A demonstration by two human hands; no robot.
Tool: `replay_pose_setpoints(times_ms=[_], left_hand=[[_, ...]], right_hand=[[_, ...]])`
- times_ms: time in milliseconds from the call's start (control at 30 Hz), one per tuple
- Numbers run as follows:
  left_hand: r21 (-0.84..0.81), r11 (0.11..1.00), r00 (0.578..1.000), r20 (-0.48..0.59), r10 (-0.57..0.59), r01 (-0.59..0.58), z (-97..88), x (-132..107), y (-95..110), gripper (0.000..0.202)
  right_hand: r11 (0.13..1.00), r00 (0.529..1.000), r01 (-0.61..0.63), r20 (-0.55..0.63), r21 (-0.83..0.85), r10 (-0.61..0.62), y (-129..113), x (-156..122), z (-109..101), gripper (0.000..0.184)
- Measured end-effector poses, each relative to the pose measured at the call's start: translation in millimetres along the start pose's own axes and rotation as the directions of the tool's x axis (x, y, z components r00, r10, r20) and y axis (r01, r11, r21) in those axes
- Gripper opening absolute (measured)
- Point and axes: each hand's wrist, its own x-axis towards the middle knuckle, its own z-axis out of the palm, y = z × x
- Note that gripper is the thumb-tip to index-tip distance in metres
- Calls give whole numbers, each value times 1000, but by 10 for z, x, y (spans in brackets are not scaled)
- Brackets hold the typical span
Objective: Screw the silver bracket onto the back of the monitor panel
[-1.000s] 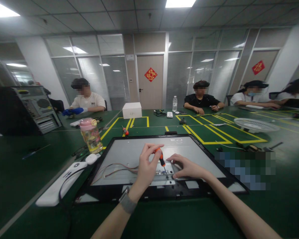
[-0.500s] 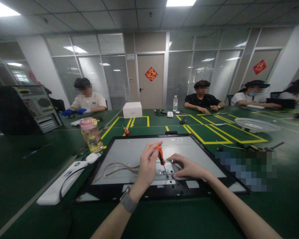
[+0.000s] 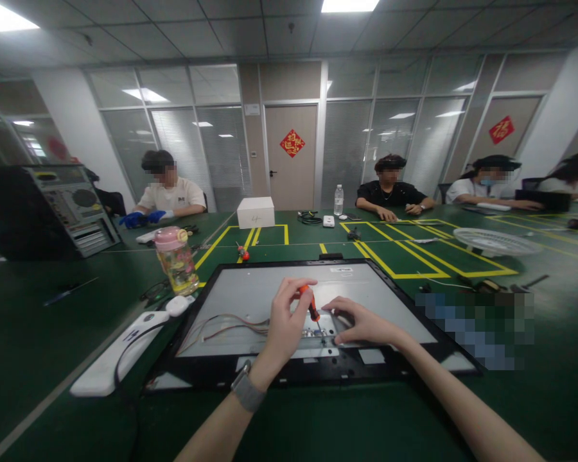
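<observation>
An orange-and-black screwdriver [image 3: 314, 312] is gripped in my left hand [image 3: 288, 314], its handle tilted and its thin shaft pointing down. The tip meets a small metal bracket [image 3: 325, 326] on the back of a flat display panel [image 3: 250, 285]; whether it sits in a screw is too small to tell. My right hand [image 3: 363, 322] rests at the bracket's right side, thumb and fingers apart, with fingertips touching around its edge. Thin wires [image 3: 236, 319] run left from the bracket, partly hidden behind my left hand. The panel lies flat with a black frame [image 3: 313, 372].
Left of the panel are a white power strip [image 3: 120, 356] with a black cable and a pink-lidded bottle [image 3: 176, 260]. A computer case [image 3: 72, 205] stands further left. Beyond are a white box [image 3: 256, 213], a white round grille [image 3: 496, 240] and several seated people.
The screwdriver handle and my left fingers have shifted slightly around the tool. My right hand stays in place. Across the table, the co-workers' hands have moved a little.
</observation>
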Motion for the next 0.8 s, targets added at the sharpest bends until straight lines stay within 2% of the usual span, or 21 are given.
replay_pose_setpoints(times_ms=[100,333,533,700,800], left_hand=[[29,1000,1000,-25,13,-12,4,-3,-23,12],[11,999,1000,-4,-30,31,-19,6,17,28],[15,1000,1000,-17,-1,1,-1,9,25,21],[61,998,998,-70,3,2,5,3,-6,10],[70,997,998,-58,16,-12,4,8,-5,11]], right_hand=[[1000,1000,-4,-7,1,4,-1,-2,2,71],[1000,1000,-6,-2,-9,6,-14,-10,-1,69],[1000,1000,-10,4,-6,10,-24,-10,-2,70],[1000,1000,-10,-3,8,10,-47,-19,-5,70],[1000,1000,-7,-4,15,7,-37,-19,-2,70]])
